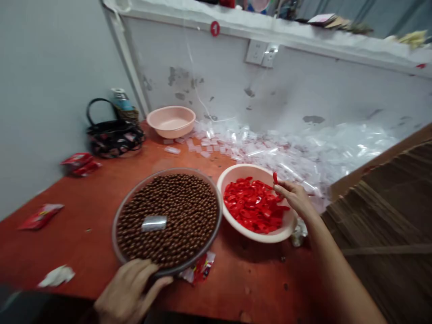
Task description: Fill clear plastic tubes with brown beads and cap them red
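My wide bowl (115, 225) of brown balls (189, 202) sits lower centre, my left hand (126, 290) at its near rim, perhaps to steady it; whether it grips, I can't tell. Right of centre, the pale basin (263, 238) sits close for easy reach; over its far-right rim my right hand (297, 198) pinches a red piece (275, 177).

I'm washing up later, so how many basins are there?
3: the ball basin in front, the red-piece basin right of it, and the back basin near the wall.

Tabletop (256, 279) open at near right; 2 filled bowls (249, 236) block the middle.
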{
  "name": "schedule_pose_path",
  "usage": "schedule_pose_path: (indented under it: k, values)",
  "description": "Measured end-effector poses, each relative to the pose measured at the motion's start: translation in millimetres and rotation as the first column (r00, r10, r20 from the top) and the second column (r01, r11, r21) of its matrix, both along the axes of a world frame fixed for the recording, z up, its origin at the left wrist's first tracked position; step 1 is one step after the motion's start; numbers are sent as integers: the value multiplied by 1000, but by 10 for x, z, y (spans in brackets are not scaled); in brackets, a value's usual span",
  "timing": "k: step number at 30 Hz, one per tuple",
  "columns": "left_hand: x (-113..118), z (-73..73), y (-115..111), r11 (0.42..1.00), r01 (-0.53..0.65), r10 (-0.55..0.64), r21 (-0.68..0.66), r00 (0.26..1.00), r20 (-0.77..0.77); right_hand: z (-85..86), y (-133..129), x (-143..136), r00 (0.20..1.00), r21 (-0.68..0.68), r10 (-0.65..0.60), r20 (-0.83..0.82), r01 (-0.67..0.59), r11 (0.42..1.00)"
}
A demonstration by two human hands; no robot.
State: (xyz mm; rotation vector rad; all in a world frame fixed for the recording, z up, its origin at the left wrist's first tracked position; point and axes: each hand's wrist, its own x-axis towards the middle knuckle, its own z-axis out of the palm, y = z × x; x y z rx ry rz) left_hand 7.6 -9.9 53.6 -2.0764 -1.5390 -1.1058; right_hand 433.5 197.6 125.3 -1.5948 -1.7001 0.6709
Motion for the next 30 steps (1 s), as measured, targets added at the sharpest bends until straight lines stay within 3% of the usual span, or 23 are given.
schedule_pose_path:
  k: [2,5,6,8,10,12,15,19,20,22,25,27,29,30]
  values:
    - [66,34,-11,1000,-6,6,3,997,-76,-24,-150,-200,991,35,-30,129,26,999]
    - [192,77,1,1000,-10,9,-29,999,-38,59,-384,-685,976,131,-51,210,24,991]
    - [222,89,0,999,-7,6,-37,1000,-19,112,-466,-900,980,136,3,200,-31,990]
    - [254,102,-14,999,-1,1,-47,1000,16,220,-615,-1385,953,106,259,157,-277,955]
    - [263,103,-31,999,-3,5,-48,999,46,291,-711,-1885,839,51,522,155,-534,844]
    - [270,101,-42,999,-10,13,-46,998,68,302,-730,-2325,698,32,673,243,-700,714]
    - [293,108,-44,999,-28,31,-40,996,87,235,-640,-2785,490,-37,746,450,-825,565]
    - [325,123,-46,998,-53,55,-24,994,91,158,-501,-3003,272,-168,771,576,-883,438]
    - [328,123,-48,998,-58,59,-22,994,88,160,-481,-2994,248,-177,759,601,-885,430]
    - [326,118,-56,998,-63,64,-22,995,75,191,-448,-2914,256,-156,690,677,-866,474]
    - [314,104,-66,998,-59,61,-27,997,50,262,-382,-2701,313,-87,497,809,-774,628]
    - [313,98,-65,998,-65,66,-14,997,49,284,-324,-2577,307,-60,387,869,-713,699]
    - [332,97,-57,997,-74,74,5,995,61,264,-273,-2530,257,-71,348,901,-705,706]
    - [351,98,-50,997,-73,73,6,995,68,237,-255,-2541,224,-90,357,907,-726,682]
